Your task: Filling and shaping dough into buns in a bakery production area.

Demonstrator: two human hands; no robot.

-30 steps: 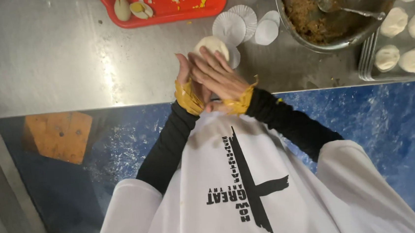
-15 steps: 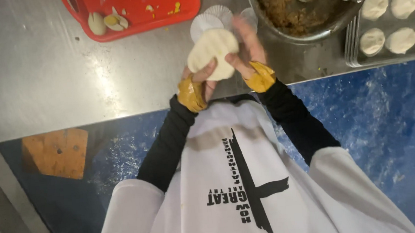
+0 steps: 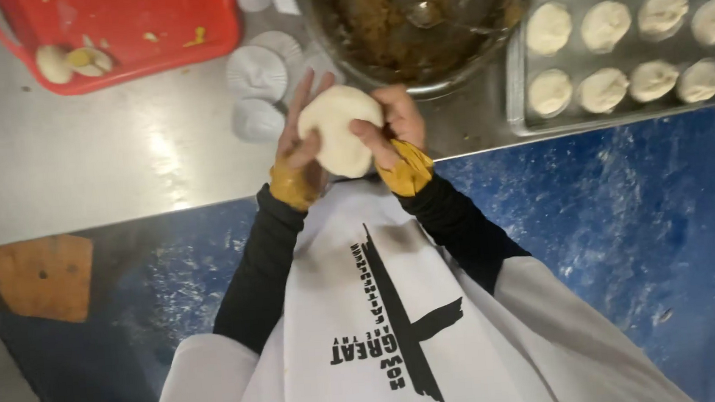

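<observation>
Head view: both hands grip one pale dough round (image 3: 340, 131) over the tabletop (image 3: 99, 162) edge, left hand (image 3: 301, 150) cupping it at 9 o'clock, right hand (image 3: 393, 130) pinching at 3. Beyond, at 12, a bowl (image 3: 420, 17) of brown filling; at 2, a tray (image 3: 617, 44) of dough balls; at 10, a red bin (image 3: 119, 28).

Steel counter (image 3: 74, 164) with red tray (image 3: 148, 30), bowl (image 3: 416, 86), baking tray (image 3: 521, 120).
</observation>
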